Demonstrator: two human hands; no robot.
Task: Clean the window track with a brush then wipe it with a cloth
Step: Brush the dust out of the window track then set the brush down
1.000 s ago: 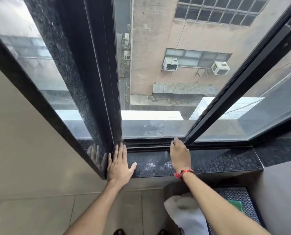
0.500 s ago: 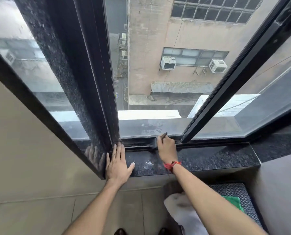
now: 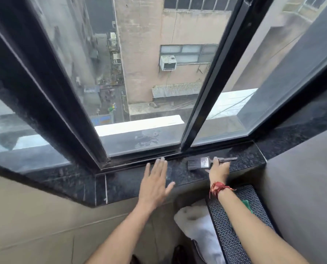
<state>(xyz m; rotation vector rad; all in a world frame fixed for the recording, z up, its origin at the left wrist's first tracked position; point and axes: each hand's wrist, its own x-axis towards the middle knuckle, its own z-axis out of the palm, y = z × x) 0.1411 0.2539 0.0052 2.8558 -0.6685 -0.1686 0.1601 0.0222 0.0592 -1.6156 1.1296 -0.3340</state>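
The right hand (image 3: 218, 168) grips the brush (image 3: 200, 162) lying on the granite sill (image 3: 124, 181) beside the window track (image 3: 139, 162), the left hand (image 3: 156, 181) spread flat, fingers wide, nearby.

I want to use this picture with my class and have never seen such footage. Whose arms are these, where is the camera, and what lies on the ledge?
There is no machine here: a person wears one wide-angle camera on the head, looking down at their own arms. The left hand is spread open over the dark stone sill, near the window track. The right hand, with a red thread at the wrist, rests on a paintbrush lying on the sill; whether it grips it is unclear. A white cloth waits below.
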